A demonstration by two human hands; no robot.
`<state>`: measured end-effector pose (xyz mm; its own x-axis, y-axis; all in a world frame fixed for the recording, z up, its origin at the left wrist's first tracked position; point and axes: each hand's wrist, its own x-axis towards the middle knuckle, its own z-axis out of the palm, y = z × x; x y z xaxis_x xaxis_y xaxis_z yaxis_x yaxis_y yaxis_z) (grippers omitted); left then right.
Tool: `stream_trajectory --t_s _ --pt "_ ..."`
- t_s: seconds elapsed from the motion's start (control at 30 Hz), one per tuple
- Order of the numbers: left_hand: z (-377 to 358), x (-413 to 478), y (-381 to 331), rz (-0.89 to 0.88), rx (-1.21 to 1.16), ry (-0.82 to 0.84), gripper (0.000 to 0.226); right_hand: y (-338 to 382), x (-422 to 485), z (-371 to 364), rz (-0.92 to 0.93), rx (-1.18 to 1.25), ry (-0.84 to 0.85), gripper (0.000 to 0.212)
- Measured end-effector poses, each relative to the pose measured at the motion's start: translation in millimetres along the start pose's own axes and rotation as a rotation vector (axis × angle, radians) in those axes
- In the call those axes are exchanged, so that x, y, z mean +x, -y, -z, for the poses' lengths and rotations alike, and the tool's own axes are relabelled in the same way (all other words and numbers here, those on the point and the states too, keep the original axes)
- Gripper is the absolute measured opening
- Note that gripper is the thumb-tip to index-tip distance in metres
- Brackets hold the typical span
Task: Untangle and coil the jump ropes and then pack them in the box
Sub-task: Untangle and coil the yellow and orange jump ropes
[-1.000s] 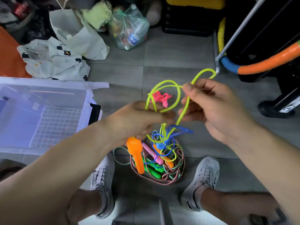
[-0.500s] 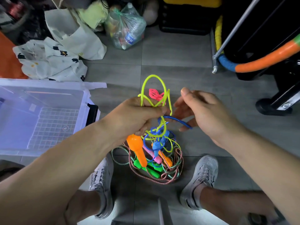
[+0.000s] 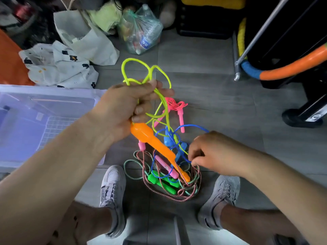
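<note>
My left hand [image 3: 124, 110] is raised and closed around loops of the neon yellow jump rope [image 3: 136, 71], with its orange handle [image 3: 155, 145] hanging down from the fist. Yellow strands trail into a tangled pile [image 3: 169, 175] on the floor between my shoes, made of blue rope [image 3: 191, 128], braided red-green rope [image 3: 191, 195], green handles [image 3: 162, 183] and pink handles [image 3: 167, 167]. My right hand [image 3: 214, 152] is low at the pile's right side, fingers pinching the blue and yellow strands. A small pink rope [image 3: 177, 107] lies behind. The clear plastic box [image 3: 53, 96] stands open at the left.
White printed cloth [image 3: 58, 66], a white bag [image 3: 92, 41] and a plastic bag of bottles [image 3: 141, 32] lie at the back. A metal stand with orange and blue foam tube [image 3: 290, 68] and a black base [image 3: 304, 115] sit at the right. My grey shoes [image 3: 111, 186] flank the pile.
My left hand lifted the yellow loops and orange handle higher. My right hand let go near the loops and dropped down to the pile, pinching strands there.
</note>
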<state>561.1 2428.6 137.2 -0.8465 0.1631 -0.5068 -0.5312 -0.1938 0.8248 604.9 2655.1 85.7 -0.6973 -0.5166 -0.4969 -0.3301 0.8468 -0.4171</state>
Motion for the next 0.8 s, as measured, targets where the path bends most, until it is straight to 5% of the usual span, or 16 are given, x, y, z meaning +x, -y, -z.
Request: stream_trajectory --t_s 0.1,0.17,0.23,0.4,0.6,0.8 --pt "-3 -3 -1 0.047 -0.030 0.033 0.012 -3 3 -4 0.018 0.279 -0.234 0.002" --pt "-9 -5 4 0.108 -0.025 0.085 0.011 -3 9 -2 0.064 0.635 -0.400 0.020" --pt "-15 -8 8 0.159 -0.034 0.158 0.009 -1 16 -1 0.092 0.739 -0.423 0.031" --pt "-13 -12 5 0.188 -0.115 0.270 0.012 4 24 -9 0.061 0.672 -0.389 0.012" --pt "-7 -13 -1 0.161 -0.161 0.262 0.009 4 22 -15 0.058 0.740 -0.319 0.032" --pt "-15 -19 2 0.186 -0.249 0.397 0.010 10 25 -17 0.036 0.569 -0.414 0.013"
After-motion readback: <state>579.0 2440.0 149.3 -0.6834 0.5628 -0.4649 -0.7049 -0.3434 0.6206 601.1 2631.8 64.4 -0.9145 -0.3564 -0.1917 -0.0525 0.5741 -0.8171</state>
